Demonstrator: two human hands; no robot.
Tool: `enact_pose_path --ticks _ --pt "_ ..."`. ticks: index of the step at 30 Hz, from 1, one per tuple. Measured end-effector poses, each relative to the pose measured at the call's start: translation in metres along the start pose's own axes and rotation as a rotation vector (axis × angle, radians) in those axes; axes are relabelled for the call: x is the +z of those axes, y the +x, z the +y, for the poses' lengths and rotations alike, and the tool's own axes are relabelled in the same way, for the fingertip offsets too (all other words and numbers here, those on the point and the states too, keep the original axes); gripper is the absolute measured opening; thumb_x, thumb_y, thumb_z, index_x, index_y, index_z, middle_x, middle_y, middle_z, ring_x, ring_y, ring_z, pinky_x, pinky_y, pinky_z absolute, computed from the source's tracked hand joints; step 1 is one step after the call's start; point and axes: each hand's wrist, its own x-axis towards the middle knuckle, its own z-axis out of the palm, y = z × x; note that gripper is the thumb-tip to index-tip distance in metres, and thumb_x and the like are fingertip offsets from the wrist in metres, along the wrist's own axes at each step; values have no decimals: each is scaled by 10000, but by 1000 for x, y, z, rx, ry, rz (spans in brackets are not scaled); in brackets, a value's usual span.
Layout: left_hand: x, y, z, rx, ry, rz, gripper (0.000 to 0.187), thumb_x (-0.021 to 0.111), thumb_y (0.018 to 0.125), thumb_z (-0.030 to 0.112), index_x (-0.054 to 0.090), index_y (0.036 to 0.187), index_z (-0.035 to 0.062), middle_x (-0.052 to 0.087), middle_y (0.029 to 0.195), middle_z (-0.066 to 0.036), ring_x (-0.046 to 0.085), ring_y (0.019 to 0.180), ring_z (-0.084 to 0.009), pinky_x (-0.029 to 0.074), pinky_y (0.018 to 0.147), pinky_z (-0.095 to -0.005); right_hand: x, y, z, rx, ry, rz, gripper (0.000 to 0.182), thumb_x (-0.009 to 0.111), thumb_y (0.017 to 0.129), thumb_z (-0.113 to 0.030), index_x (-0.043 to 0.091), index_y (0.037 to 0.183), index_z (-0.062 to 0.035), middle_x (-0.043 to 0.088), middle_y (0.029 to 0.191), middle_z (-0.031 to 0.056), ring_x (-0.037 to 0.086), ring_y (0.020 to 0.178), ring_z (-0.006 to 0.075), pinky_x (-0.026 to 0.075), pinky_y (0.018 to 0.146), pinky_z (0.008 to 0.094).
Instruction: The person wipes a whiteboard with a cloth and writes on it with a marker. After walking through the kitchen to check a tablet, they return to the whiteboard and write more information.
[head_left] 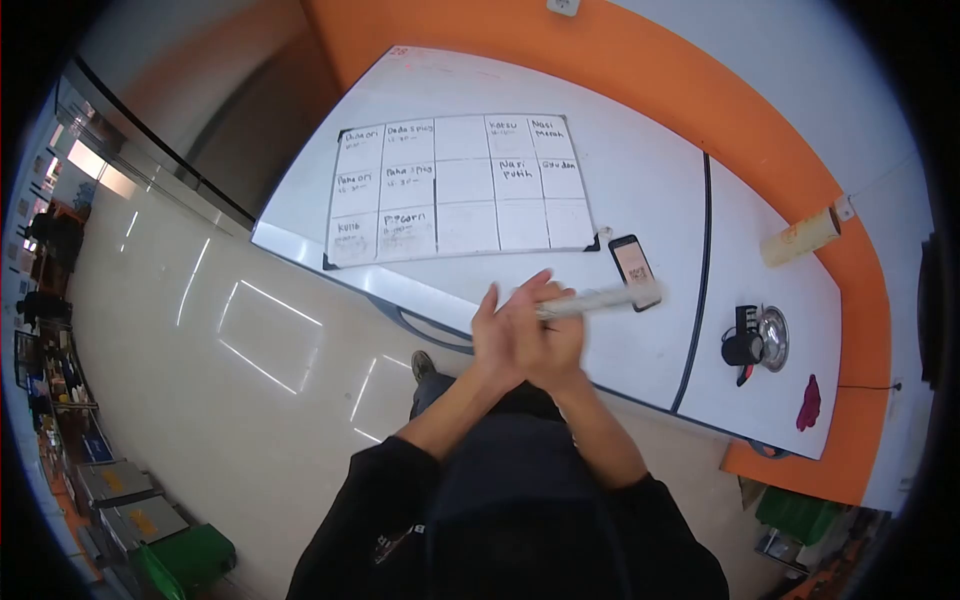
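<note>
My two hands meet in front of my body, just over the near edge of the white table. My right hand (550, 340) is closed around a pale, stick-like object (595, 300), blurred by motion, which points right towards a phone. My left hand (495, 335) presses against the right one, its thumb and some fingers stretched up and apart. Beyond them a whiteboard (465, 190) with a grid and handwritten words lies flat on the table. The phone (635, 270), its screen lit, lies right of the board, partly behind the stick's end.
The white table (660, 340) has a dark seam running across it. On its right part are a yellowish roll (800, 238), a black device (742, 348), a metal dish (773, 338) and a dark red cloth (808, 403). Green containers (190, 560) stand at the lower left.
</note>
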Motion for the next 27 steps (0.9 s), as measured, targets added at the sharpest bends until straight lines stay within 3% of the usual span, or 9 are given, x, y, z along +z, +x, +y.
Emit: enact_pose_path --ticks 5,7,9,13,19,21,22,24,27 --pt "-33 -25 42 206 -42 467 606 211 947 477 312 1390 77 381 1399 -196 403 1276 -291 299 1061 -450 -88 7 -59 -299 188 545 174 451 921 -125 537 826 -7 519 690 58 446 637 101 367 534 259" --pt "-24 -8 35 232 -67 413 606 198 950 474 304 1389 70 372 1399 -213 388 1283 -308 291 1066 -455 -62 -17 -18 -517 -428 473 195 490 859 -165 546 960 -8 567 818 110 514 771 187 398 704 309" --pt "7 13 11 37 -140 -252 598 152 964 450 206 1444 98 273 1467 -169 257 1358 -295 204 1110 -478 0 -21 44 -564 -431 347 233 526 831 -153 550 992 14 573 810 119 539 744 240 418 692 338" --pt "14 5 36 100 -55 112 610 168 959 455 209 1440 82 275 1462 -181 257 1355 -321 205 1106 -492 -31 17 -13 -252 69 374 217 490 892 -232 528 900 -18 571 806 120 525 663 190 419 636 260" --pt "-22 8 40 229 -33 280 633 172 955 463 222 1426 44 300 1444 -199 320 1312 -357 244 1083 -506 -66 5 -42 -490 797 559 247 411 934 -241 479 746 -96 398 625 24 436 578 118 370 593 220" --pt "-26 34 20 -62 -4 -658 631 195 951 471 243 1423 55 315 1441 -180 306 1325 -330 238 1088 -488 4 -4 3 -195 463 417 180 467 907 -181 524 788 -57 492 712 62 490 686 142 399 648 258" --pt "-23 26 15 -63 -11 -651 631 195 951 471 243 1423 55 315 1441 -180 306 1325 -330 238 1088 -488 19 -6 9 -17 306 248 149 496 893 -151 546 810 -38 538 755 81 517 741 154 413 675 276" --pt "-15 21 19 29 -38 210 625 195 950 472 260 1420 64 322 1437 -180 320 1319 -321 254 1076 -482 4 2 16 -126 199 281 146 519 887 -139 556 821 -14 571 770 95 522 733 153 409 640 282" --pt "-36 7 38 152 22 355 619 154 958 467 259 1422 70 320 1439 -179 340 1304 -329 280 1058 -485 -71 18 -10 -413 316 500 108 488 903 -111 539 894 -16 542 764 82 500 657 148 416 563 297"
